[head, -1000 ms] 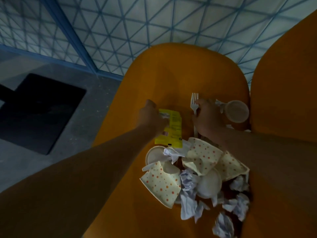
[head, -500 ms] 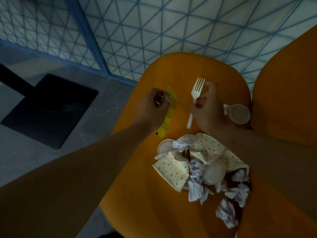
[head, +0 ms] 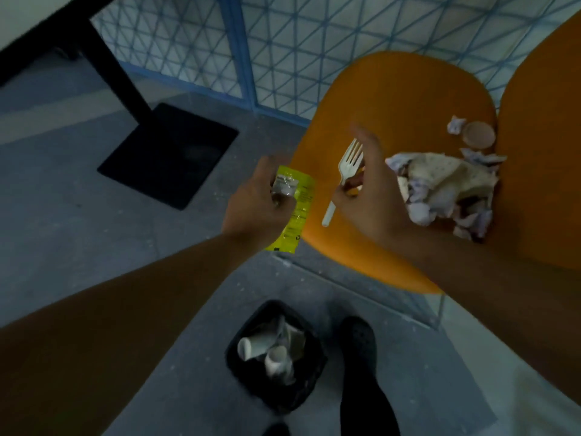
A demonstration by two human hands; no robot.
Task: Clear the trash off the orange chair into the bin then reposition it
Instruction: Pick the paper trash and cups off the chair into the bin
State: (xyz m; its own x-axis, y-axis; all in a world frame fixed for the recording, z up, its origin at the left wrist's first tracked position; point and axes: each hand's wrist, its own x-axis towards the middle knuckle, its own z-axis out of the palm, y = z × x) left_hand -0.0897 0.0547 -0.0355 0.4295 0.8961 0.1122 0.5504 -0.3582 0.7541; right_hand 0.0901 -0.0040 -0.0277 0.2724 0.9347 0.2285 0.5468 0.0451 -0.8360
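Note:
My left hand (head: 254, 202) grips a yellow wrapper (head: 294, 212) just off the left edge of the orange chair (head: 393, 99). My right hand (head: 367, 196) pinches a white plastic fork (head: 344, 174), tines up, above the seat's front left. A heap of spotted paper cups and crumpled paper (head: 446, 190) lies on the seat's right side, with a small lid (head: 479, 135) and a paper scrap (head: 456, 124) behind it. A black bin (head: 276, 354) stands on the floor below my hands and holds several paper cups.
A second orange chair (head: 547, 152) adjoins on the right. A black table base and post (head: 166, 152) stand on the grey floor to the left. A blue lattice partition (head: 283, 42) runs behind. My dark shoe (head: 358, 341) is right of the bin.
Both hands lifted the wrapper and the fork off the seat and drew them back and to the left. The view tilted down, bringing the bin and my shoe into sight.

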